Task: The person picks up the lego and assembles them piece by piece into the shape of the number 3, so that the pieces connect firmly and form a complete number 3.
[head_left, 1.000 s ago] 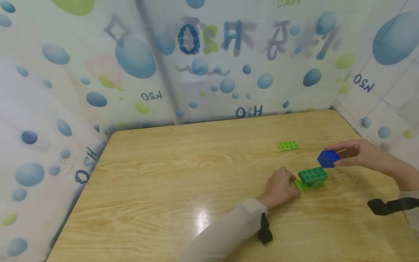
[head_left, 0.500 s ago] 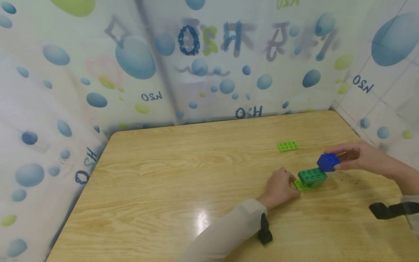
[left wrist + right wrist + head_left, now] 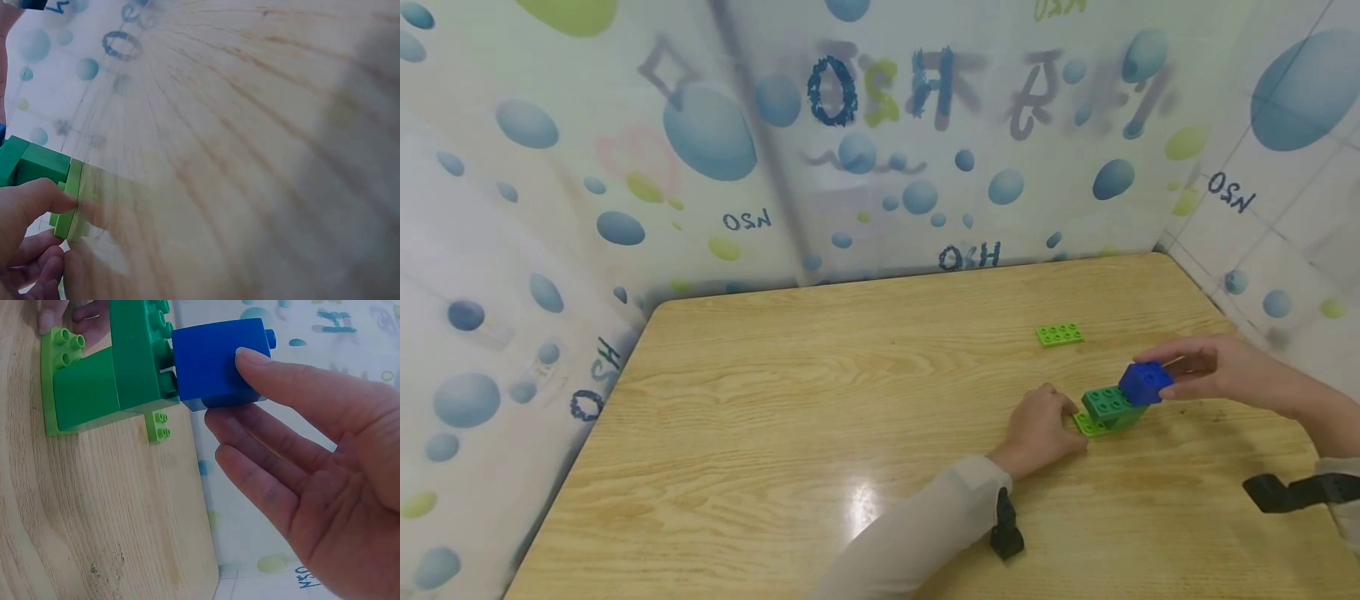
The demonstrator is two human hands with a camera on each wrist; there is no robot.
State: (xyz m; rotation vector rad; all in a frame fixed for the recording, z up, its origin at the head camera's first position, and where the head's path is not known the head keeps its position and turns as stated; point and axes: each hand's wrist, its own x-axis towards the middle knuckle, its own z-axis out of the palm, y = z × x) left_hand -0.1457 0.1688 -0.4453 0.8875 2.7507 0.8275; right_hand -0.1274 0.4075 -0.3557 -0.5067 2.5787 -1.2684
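Observation:
Between its thumb and fingers my right hand (image 3: 1217, 367) pinches a blue toy brick (image 3: 1145, 383), which sits at the right end of a long green brick's (image 3: 1103, 403) studded top. In the right wrist view the blue brick (image 3: 215, 359) is against the studs; whether it is pressed fully down I cannot tell. Beneath the long brick is another green brick (image 3: 87, 387), standing on a light green studded plate (image 3: 1088, 425). My left hand (image 3: 1041, 425) pinches that plate by its left end, thumb and fingers at its edges, as the left wrist view also shows.
A second light green plate (image 3: 1060, 335) lies on the wooden table (image 3: 775, 400), behind the stack. Printed sheeting (image 3: 880, 200) with blue and green bubbles stands along the back and sides of the table.
My right hand has lowered the blue brick and moved it slightly left, from above the green stack onto the long brick's right end. The left hand has stayed at the plate.

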